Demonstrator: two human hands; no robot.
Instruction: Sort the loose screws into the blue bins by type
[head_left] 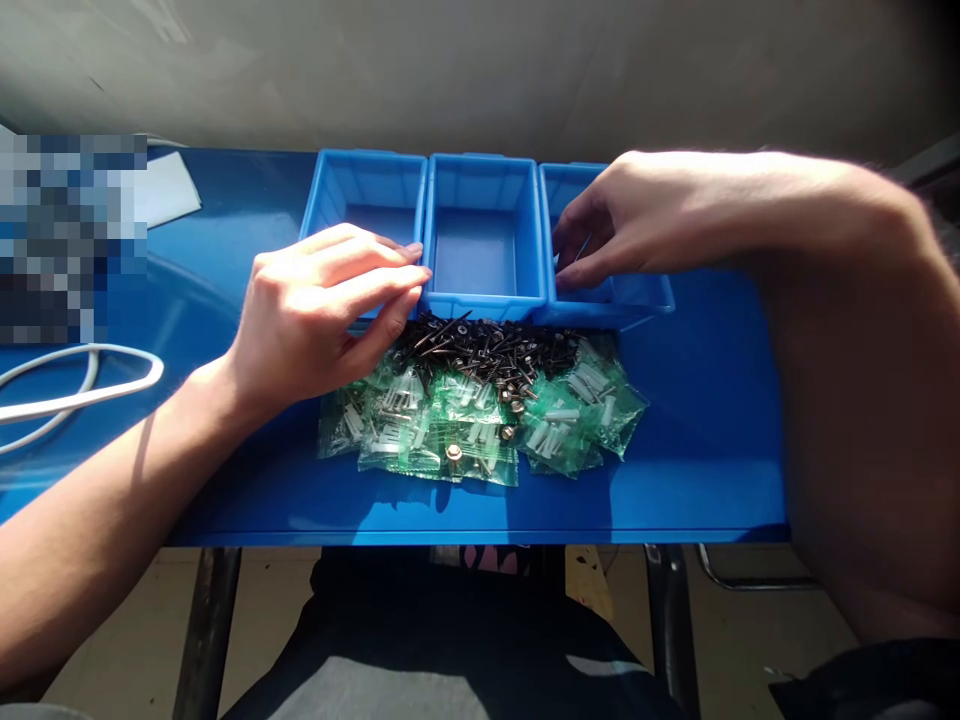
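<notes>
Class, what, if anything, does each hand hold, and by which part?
The left hand has fingertips at the left bin; whether it grips or rests cannot be told. The right hand reaches into the right bin; any hold there is unclear.

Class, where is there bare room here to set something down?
Bare: the table right of the green packets, the strip in front of them, between white paper and left bin, and inside the middle bin. Crowded: where screws and packets bunch; the right hand occupies the right bin.
</notes>
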